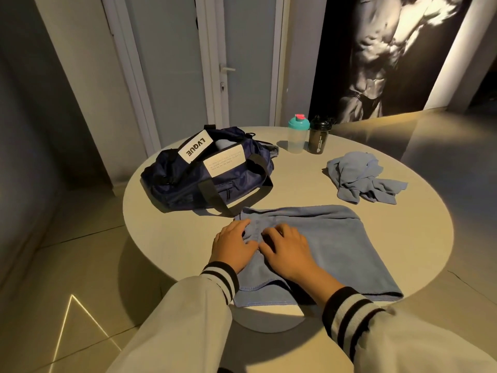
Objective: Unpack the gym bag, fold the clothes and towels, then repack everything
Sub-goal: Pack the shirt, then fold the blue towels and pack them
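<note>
A blue towel (328, 246) lies spread on the near part of the round table (166, 232), its near edge hanging over the rim. My left hand (232, 247) and my right hand (289, 250) lie side by side on the towel's left part, fingers curled into the bunched cloth. A navy gym bag (207, 176) with black handles stands open at the left back, with pale cloth showing inside. A crumpled blue cloth (360, 177) sits at the right back.
Two shaker bottles stand at the table's far edge: a clear one with a teal lid (297, 134) and a black one (318, 137). A closed door and a large wall poster are behind. Tiled floor surrounds the table.
</note>
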Demonstrator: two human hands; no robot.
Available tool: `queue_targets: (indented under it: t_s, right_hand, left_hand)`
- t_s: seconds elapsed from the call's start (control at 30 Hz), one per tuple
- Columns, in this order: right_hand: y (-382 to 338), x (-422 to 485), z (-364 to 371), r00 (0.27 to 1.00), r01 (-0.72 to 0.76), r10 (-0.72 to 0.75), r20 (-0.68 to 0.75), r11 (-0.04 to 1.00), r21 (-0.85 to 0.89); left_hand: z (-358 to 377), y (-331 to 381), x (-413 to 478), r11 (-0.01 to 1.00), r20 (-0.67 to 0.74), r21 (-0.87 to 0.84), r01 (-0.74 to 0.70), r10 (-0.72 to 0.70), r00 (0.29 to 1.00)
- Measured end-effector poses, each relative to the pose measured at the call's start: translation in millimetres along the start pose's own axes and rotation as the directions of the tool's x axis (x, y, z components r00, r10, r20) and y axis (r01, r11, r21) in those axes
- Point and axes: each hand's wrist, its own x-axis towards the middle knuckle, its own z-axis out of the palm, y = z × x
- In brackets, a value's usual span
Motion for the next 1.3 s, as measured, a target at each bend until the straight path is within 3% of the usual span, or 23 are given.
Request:
queue_targets:
  t_s: [0.43, 0.6, 0.73, 0.97, 1.17, 1.23, 1.3]
  right_hand:
    - [22, -51, -34, 0.922, 0.119, -0.132, 0.363, 0.991, 0.059]
    - [-5, -70, -35, 0.973, 0.213, -0.228, 0.034, 0.947, 0.239]
    - [-18, -78, -23, 0.972, 0.22, -0.236, 0.021, 0.934, 0.281]
    - [-14, -86, -35, 0.969, 0.236, -0.247, -0.024, 0.883, 0.405]
    - [-19, -88, -44, 0.937, 0.24, -0.32, 0.139, 0.881, 0.408]
    - [-21, -85, -45, 0.962, 0.204, -0.263, 0.074, 0.869, 0.45]
    - [-20, -74, -42, 0.977, 0.207, -0.209, -0.032, 0.91, 0.36]
  left_hand:
    - [-5, 15, -40, 0.988, 0.17, 0.124, -0.09, 0.068, 0.983]
    - [-5, 15, -40, 0.989, 0.097, 0.133, -0.068, 0.055, 0.994]
    - [-4, 11, -41, 0.998, 0.089, 0.069, -0.012, 0.006, 0.996]
    - [-5, 16, -40, 0.964, 0.171, 0.251, -0.087, 0.044, 0.984]
    - [-1, 11, -39, 0.983, 0.151, 0.182, -0.019, -0.009, 0.988]
    - [-1, 11, -38, 0.99, 0.131, 0.139, -0.008, -0.011, 0.991]
    - [-3, 13, -36, 0.99, 0.144, 0.139, -0.002, -0.018, 0.989]
